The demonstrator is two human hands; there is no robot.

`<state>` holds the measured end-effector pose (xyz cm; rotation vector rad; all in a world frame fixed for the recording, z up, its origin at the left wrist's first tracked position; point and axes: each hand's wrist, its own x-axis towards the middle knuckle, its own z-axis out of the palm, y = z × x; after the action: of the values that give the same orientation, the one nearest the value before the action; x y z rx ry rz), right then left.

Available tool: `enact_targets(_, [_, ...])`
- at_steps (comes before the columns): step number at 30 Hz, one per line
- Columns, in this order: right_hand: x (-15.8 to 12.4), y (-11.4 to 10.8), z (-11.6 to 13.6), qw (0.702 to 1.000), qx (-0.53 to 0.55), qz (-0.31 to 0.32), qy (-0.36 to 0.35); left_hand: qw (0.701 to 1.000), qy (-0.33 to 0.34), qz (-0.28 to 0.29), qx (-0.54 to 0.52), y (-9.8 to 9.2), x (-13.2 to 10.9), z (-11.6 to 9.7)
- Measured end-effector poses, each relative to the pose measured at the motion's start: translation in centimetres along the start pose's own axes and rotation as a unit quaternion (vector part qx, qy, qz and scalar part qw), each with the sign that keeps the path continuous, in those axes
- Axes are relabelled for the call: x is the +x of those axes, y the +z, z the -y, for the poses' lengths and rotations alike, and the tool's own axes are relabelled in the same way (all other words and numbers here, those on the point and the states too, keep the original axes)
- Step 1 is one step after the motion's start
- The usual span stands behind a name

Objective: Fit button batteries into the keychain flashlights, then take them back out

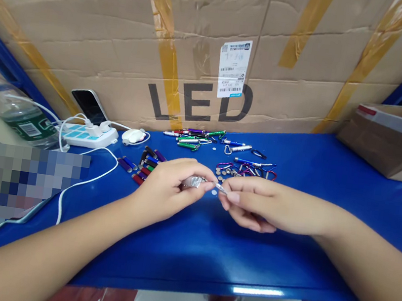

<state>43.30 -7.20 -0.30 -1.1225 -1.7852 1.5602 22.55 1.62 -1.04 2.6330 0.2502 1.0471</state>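
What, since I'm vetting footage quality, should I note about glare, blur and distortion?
Head view: bright glare along the front edge of the blue table; head view: the silvery piece in the left hand looks soft; head view: the carton at right seems stretched; head view: a pixelated patch sits at left.

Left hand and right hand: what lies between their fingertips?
A thin silvery piece bridges the gap between the left hand and the right hand, in the head view.

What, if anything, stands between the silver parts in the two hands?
Fingertips of the left hand, in this view; nothing else visible stands between its thick silver part and the slim silver part in the right hand.
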Motion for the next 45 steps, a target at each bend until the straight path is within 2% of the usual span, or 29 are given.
enact_targets(3, [0.2, 0.5, 0.2, 0.993, -0.104, -0.047, -0.034, 1.000, -0.022, 0.007, 0.000, 0.1, 0.1, 0.0])
enact_targets(5, [0.5, 0.7, 0.2, 0.987, -0.133, -0.074, -0.050, 0.999, -0.040, 0.012, 0.002, 0.2, 0.1, -0.1])
enact_targets(8, [0.7, 0.9, -0.2, 0.988, -0.091, -0.113, -0.047, 0.998, -0.060, 0.019, -0.003, 0.3, 0.2, -0.3])
enact_targets(12, [0.9, 0.9, -0.8, 0.996, -0.006, -0.078, -0.034, 0.998, -0.059, 0.018, -0.017, 0.2, 0.2, -0.4])
enact_targets(18, [1.5, 1.1, -0.9, 0.991, 0.119, -0.057, -0.001, 1.000, -0.003, 0.016, 0.005, 0.0, 0.1, 0.0])
enact_targets(22, [1.9, 1.3, -1.0, 0.987, 0.153, -0.048, 0.024, 0.998, 0.038, 0.017, 0.054, -0.1, -0.1, 0.3])
enact_targets(26, [1.9, 1.8, -1.3, 0.984, 0.159, -0.076, -0.019, 0.985, 0.104, 0.004, 0.141, -0.2, -0.1, 0.5])
enact_targets(30, [1.6, 2.3, -1.4, 0.985, 0.095, -0.126, -0.065, 0.970, 0.148, -0.013, 0.195, -0.2, -0.1, 0.7])
enact_targets(36, [1.4, 2.8, -0.3, 0.974, -0.061, -0.213, -0.046, 0.962, 0.166, -0.012, 0.217, 0.0, 0.0, 0.7])
enact_targets(40, [1.4, 2.9, 0.2, 0.956, -0.152, -0.240, -0.067, 0.972, 0.122, 0.002, 0.202, -0.1, 0.0, 0.3])
enact_targets(45, [1.3, 2.7, 0.1, 0.946, -0.192, -0.241, -0.097, 0.986, 0.040, 0.029, 0.158, -0.3, 0.0, -0.4])
